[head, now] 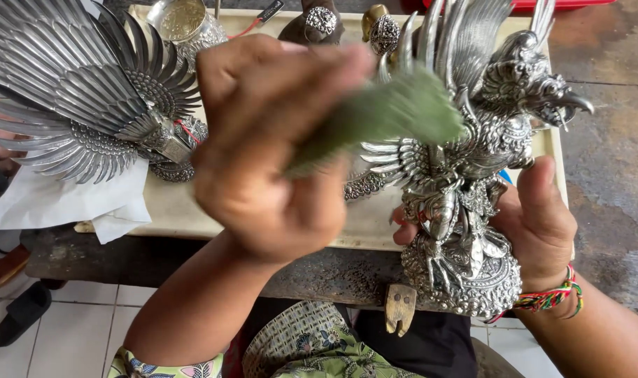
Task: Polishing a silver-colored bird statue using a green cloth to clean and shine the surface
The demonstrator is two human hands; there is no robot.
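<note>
Ornate silver winged bird-figure statue (473,189) stood upright, long axis vertical, base at bench edge. Right hand (536,217) was wrapped round its base. Left hand (263,147), blurred, was closed on a green scouring pad (396,115) touching the wing.

Your right hand (539,224): braided bracelet of red, green and yellow threads (553,297) at the wrist, below the fingers. Your left hand (270,147): bare wrist, green floral short sleeve (165,367) at the elbow.
</note>
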